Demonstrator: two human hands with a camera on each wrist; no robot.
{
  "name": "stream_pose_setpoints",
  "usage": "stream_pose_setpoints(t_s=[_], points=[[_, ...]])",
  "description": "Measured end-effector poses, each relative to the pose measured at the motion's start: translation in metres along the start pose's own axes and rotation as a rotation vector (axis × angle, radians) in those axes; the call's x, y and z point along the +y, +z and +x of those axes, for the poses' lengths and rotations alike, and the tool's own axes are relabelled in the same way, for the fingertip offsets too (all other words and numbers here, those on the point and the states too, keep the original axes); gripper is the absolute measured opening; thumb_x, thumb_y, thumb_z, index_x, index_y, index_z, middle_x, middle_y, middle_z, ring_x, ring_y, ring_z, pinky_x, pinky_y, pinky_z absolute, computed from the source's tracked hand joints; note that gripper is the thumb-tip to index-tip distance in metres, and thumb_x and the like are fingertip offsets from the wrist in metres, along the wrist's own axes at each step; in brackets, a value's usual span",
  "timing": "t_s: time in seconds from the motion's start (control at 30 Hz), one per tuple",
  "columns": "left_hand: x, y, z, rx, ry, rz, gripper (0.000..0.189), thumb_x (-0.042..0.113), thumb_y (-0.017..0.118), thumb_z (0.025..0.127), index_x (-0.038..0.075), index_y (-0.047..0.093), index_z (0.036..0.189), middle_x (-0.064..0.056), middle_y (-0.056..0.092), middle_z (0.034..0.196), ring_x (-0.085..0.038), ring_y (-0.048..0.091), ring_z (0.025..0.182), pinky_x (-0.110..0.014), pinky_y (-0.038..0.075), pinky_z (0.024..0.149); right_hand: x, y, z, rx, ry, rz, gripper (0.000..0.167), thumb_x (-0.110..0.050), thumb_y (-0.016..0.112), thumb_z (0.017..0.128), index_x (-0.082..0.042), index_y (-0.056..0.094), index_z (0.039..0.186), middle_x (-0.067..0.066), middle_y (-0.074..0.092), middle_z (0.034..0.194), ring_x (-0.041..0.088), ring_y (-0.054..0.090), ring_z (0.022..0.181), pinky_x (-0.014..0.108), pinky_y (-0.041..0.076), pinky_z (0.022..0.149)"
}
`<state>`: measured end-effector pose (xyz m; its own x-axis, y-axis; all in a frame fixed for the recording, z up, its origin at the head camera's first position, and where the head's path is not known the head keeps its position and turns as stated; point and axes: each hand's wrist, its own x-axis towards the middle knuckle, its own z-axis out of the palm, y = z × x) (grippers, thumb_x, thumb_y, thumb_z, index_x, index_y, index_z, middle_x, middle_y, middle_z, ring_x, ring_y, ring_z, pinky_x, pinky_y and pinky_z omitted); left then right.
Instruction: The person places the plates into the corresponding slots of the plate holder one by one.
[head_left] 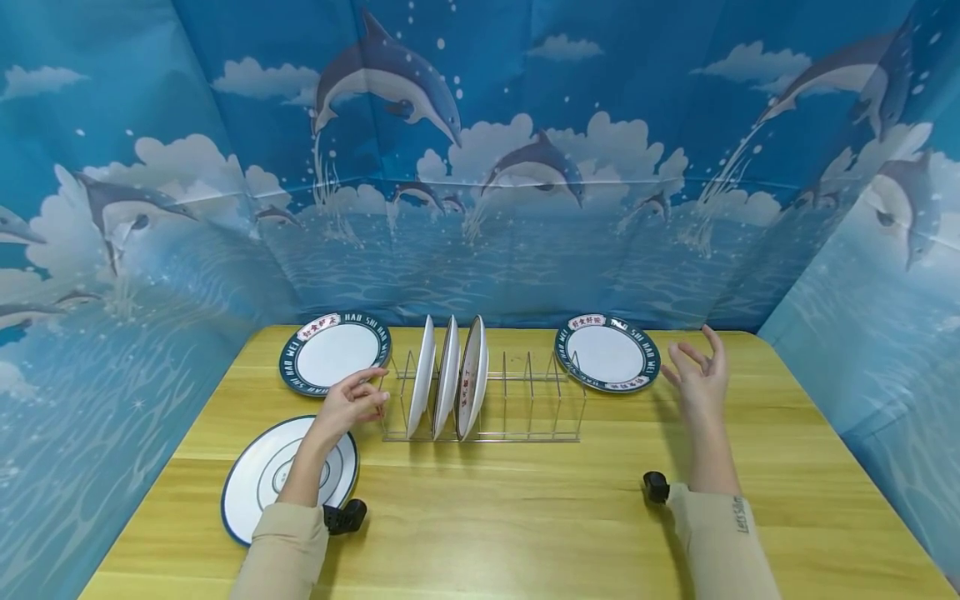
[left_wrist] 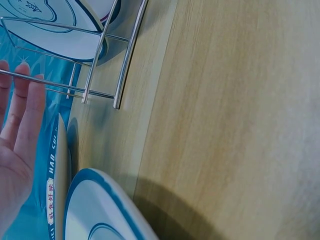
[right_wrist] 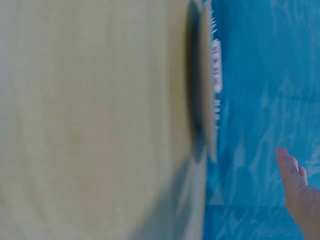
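A metal wire dish rack (head_left: 525,440) stands mid-table. Three white plates stand on edge in its left half: one leftmost (head_left: 422,379), one beside it (head_left: 447,383), and a third with red lettering (head_left: 471,379). My left hand (head_left: 350,406) hovers at the rack's left end, holding nothing, its fingers loosely bent. In the left wrist view its fingers (left_wrist: 36,105) appear close to the rack's wire; whether they touch it I cannot tell. Raised to the right of a green-rimmed plate (head_left: 606,354), my right hand (head_left: 701,379) is relaxed and holds nothing.
Another green-rimmed plate (head_left: 341,354) lies at the back left. A blue-rimmed plate with ring lines (head_left: 251,483) lies at the front left, partly under my left forearm. The wooden table (head_left: 487,525) is bordered by a dolphin-print curtain (head_left: 480,267).
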<state>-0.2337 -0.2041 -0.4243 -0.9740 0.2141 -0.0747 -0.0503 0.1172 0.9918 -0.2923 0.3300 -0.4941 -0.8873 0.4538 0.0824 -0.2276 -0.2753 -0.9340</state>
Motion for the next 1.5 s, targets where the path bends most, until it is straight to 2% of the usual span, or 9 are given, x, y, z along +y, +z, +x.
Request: stream_pose_setpoints(t_s=[0.2, 0.37, 0.47, 0.63, 0.9, 1.0, 1.13, 1.3, 1.5], points=[[0.0, 0.0, 0.0, 0.006, 0.001, 0.004, 0.051, 0.009, 0.061, 0.087, -0.002, 0.041, 0.133, 0.002, 0.062, 0.079, -0.023, 0.059, 0.083, -0.046, 0.051, 0.083, -0.013, 0.011, -0.021, 0.027, 0.078, -0.099, 0.075, -0.021, 0.072, 0.079, -0.032, 0.03, 0.14, 0.0, 0.042, 0.111, 0.01, 0.048, 0.101, 0.026, 0.053, 0.078], [0.0, 0.0, 0.0, 0.001, 0.01, 0.005, 0.052, 0.009, 0.061, 0.088, -0.003, 0.04, 0.133, 0.007, 0.062, 0.076, -0.022, 0.059, 0.084, -0.047, 0.05, 0.083, -0.034, 0.029, -0.042, 0.037, 0.148, -0.186, 0.071, -0.018, 0.063, 0.087, -0.029, 0.022, 0.144, -0.003, 0.038, 0.109, 0.006, 0.046, 0.097, 0.03, 0.05, 0.087], [0.0, 0.0, 0.0, -0.002, 0.011, 0.004, 0.052, 0.009, 0.061, 0.088, -0.003, 0.04, 0.133, 0.008, 0.061, 0.075, -0.023, 0.059, 0.084, -0.048, 0.05, 0.084, -0.04, 0.034, -0.046, 0.027, 0.203, -0.199, 0.07, -0.016, 0.059, 0.089, -0.029, 0.018, 0.145, 0.0, 0.036, 0.114, 0.01, 0.046, 0.1, 0.034, 0.046, 0.092], [0.0, 0.001, 0.0, 0.003, 0.009, 0.006, 0.051, 0.009, 0.061, 0.088, -0.002, 0.04, 0.133, 0.008, 0.061, 0.076, -0.023, 0.059, 0.084, -0.048, 0.05, 0.084, -0.038, 0.035, -0.045, -0.022, 0.267, -0.276, 0.075, -0.023, 0.06, 0.088, -0.032, 0.013, 0.146, 0.016, 0.024, 0.136, 0.021, 0.046, 0.113, 0.035, 0.046, 0.092], [-0.008, -0.003, 0.005, 0.002, 0.004, -0.008, 0.054, 0.008, 0.061, 0.087, -0.004, 0.038, 0.134, 0.004, 0.063, 0.077, -0.025, 0.06, 0.083, -0.046, 0.051, 0.082, -0.034, 0.035, -0.043, -0.105, 0.335, -0.307, 0.078, -0.029, 0.055, 0.091, -0.031, 0.002, 0.147, 0.021, 0.002, 0.149, 0.035, 0.022, 0.132, 0.039, 0.041, 0.098], [-0.016, -0.005, 0.01, 0.006, 0.0, -0.016, 0.054, 0.01, 0.063, 0.087, -0.001, 0.039, 0.134, 0.0, 0.064, 0.08, -0.023, 0.06, 0.083, -0.044, 0.052, 0.081, -0.032, 0.034, -0.041, -0.135, 0.41, -0.279, 0.079, -0.026, 0.055, 0.091, -0.032, -0.001, 0.147, 0.019, 0.001, 0.15, 0.028, 0.035, 0.126, 0.032, 0.047, 0.091], [-0.021, -0.006, 0.013, 0.011, 0.005, -0.006, 0.055, 0.013, 0.064, 0.086, 0.001, 0.041, 0.134, -0.003, 0.064, 0.083, -0.021, 0.06, 0.083, -0.042, 0.053, 0.08, -0.027, 0.035, -0.037, -0.149, 0.485, -0.243, 0.081, -0.023, 0.056, 0.09, -0.032, 0.0, 0.147, 0.017, 0.004, 0.151, 0.01, 0.057, 0.096, 0.025, 0.051, 0.082], [-0.017, -0.006, 0.01, 0.01, 0.004, -0.008, 0.055, 0.011, 0.063, 0.086, -0.001, 0.04, 0.134, -0.001, 0.063, 0.081, -0.023, 0.06, 0.083, -0.043, 0.052, 0.081, -0.021, 0.039, -0.032, -0.126, 0.51, -0.276, 0.078, -0.019, 0.058, 0.09, -0.028, 0.006, 0.148, 0.014, 0.004, 0.152, 0.004, 0.054, 0.085, 0.023, 0.051, 0.081], [-0.003, -0.001, 0.002, -0.003, 0.009, 0.01, 0.052, 0.008, 0.06, 0.088, -0.004, 0.039, 0.134, 0.008, 0.062, 0.075, -0.023, 0.06, 0.082, -0.044, 0.052, 0.082, -0.018, 0.044, -0.03, -0.068, 0.532, -0.307, 0.071, -0.009, 0.058, 0.089, -0.023, 0.019, 0.147, 0.014, 0.014, 0.15, 0.004, 0.056, 0.073, 0.02, 0.054, 0.071]])
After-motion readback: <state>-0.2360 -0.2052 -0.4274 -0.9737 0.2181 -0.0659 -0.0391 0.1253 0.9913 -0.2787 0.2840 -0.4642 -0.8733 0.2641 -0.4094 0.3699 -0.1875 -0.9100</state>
